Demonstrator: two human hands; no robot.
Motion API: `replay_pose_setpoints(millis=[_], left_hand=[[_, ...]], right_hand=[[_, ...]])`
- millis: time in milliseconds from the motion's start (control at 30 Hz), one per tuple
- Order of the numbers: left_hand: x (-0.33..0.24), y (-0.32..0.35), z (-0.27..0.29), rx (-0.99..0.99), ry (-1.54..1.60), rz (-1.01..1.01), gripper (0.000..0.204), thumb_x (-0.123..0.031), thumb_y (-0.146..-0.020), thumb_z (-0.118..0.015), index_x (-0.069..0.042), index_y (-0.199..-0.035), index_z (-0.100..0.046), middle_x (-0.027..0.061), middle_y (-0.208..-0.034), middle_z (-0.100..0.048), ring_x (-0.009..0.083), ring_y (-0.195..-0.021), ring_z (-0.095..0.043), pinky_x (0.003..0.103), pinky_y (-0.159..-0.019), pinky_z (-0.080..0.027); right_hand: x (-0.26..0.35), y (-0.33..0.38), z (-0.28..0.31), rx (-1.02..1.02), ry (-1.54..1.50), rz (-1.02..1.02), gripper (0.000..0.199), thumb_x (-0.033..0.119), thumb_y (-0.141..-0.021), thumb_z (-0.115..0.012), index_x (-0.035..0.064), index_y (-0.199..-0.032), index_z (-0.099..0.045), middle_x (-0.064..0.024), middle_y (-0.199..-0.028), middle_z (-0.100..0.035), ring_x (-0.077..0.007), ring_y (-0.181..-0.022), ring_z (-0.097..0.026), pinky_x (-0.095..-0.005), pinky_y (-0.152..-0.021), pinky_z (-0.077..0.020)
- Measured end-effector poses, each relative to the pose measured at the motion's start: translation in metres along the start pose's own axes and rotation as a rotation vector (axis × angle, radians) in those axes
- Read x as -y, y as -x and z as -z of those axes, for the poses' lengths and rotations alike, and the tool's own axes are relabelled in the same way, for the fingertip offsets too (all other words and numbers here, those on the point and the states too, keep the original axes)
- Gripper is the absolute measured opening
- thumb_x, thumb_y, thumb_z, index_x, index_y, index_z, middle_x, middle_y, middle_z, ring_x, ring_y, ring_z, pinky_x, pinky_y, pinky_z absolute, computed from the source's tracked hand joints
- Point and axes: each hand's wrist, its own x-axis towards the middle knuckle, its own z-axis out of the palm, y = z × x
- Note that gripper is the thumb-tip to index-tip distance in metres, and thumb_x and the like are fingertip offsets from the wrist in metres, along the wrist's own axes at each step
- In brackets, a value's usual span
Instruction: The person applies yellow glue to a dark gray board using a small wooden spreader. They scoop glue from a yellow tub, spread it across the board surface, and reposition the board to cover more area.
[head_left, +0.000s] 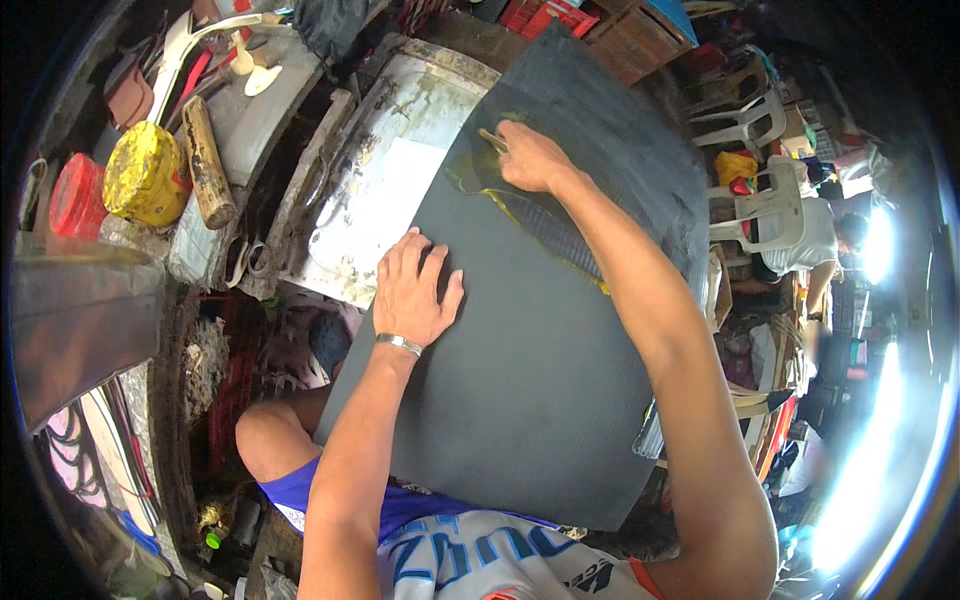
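On the dark rubber sheet (pixel 530 380), left hand (pixel 412 290) lay flat, fingers spread; right hand (pixel 530 158) pinched a brush (pixel 490 138), glue (pixel 490 185) approx. one patch, most bare.

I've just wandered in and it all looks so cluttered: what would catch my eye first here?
A big dark grey ribbed sheet fills the middle, lying across the person's lap. The left hand presses flat near its left edge, while the right hand works a small tool through a glossy yellowish smear near the top. A yellow can stands far left.
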Motion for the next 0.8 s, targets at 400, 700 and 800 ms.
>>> replay_pose_setpoints(millis=[400,700,800], left_hand=[[-0.003,0.000,-0.005,0.016,-0.064,-0.030,0.037,-0.027,-0.094,-0.075,-0.003,-0.121,-0.069,0.0184,-0.130,-0.059,0.0398,-0.133,-0.055,0.053,-0.111,-0.044],[-0.002,0.003,-0.009,0.046,-0.090,-0.038,0.039,-0.029,-0.097,-0.072,-0.005,-0.127,-0.069,0.0179,-0.135,-0.058,0.0380,-0.139,-0.051,0.053,-0.116,-0.041],[-0.002,0.003,-0.006,0.062,-0.073,-0.066,0.039,-0.027,-0.097,-0.072,-0.005,-0.129,-0.068,0.0185,-0.137,-0.057,0.0392,-0.140,-0.050,0.054,-0.117,-0.040]], right_hand=[[-0.069,0.079,-0.002,0.174,0.195,0.324,0.038,-0.003,-0.083,-0.068,0.0206,-0.113,-0.071,0.0042,-0.111,-0.068,-0.0247,-0.112,-0.063,-0.0467,-0.093,-0.0436],[-0.185,0.307,0.001,0.283,0.248,0.126,0.037,0.001,-0.075,-0.074,0.0197,-0.106,-0.067,0.0015,-0.106,-0.061,-0.0252,-0.110,-0.060,-0.0454,-0.090,-0.0422],[-0.205,0.374,-0.005,0.284,0.224,-0.063,0.037,0.001,-0.075,-0.072,0.0194,-0.106,-0.067,-0.0006,-0.105,-0.062,-0.0271,-0.112,-0.061,-0.0472,-0.091,-0.0439]])
